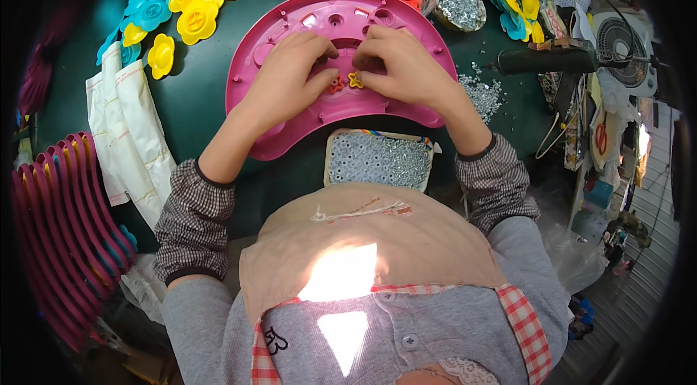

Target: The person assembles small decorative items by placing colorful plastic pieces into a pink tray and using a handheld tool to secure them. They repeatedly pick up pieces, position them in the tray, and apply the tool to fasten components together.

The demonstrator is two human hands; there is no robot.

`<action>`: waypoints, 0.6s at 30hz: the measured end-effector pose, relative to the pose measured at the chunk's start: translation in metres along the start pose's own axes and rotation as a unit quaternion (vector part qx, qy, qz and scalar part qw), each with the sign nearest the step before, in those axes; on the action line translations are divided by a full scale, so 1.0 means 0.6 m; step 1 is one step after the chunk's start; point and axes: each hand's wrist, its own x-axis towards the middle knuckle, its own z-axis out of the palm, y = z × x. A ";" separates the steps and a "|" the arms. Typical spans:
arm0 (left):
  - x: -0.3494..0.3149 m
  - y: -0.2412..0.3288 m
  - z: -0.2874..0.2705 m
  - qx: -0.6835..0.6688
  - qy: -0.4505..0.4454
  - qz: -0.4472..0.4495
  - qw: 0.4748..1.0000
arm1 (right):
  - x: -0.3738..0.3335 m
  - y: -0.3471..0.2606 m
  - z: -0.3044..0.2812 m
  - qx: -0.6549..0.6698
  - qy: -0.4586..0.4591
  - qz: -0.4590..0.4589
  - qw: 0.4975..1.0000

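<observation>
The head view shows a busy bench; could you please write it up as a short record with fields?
Main piece: curved pink plastic shell, on a dark green table
Left hand: over the shell, thumb near a red star; grip unclear
Right hand: over the shell, thumb at a yellow star; grip unclear
Near side: tray of small parts
Right of shell: loose silvery pieces, dark power tool
Far left: yellow flower and blue flower shapes
Left edge: row of pink curved pieces
</observation>
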 end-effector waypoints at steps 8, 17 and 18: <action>-0.041 0.042 -0.057 -0.031 0.114 -0.048 0.992 | -0.159 0.063 -0.115 0.125 0.666 -0.063 0.732; -0.141 0.016 -0.121 0.125 0.318 -0.105 0.934 | -0.231 0.148 -0.170 0.011 0.761 -0.116 0.639; -0.172 -0.006 -0.141 0.183 0.338 -0.169 0.908 | -0.244 0.140 -0.179 -0.009 0.744 -0.152 0.651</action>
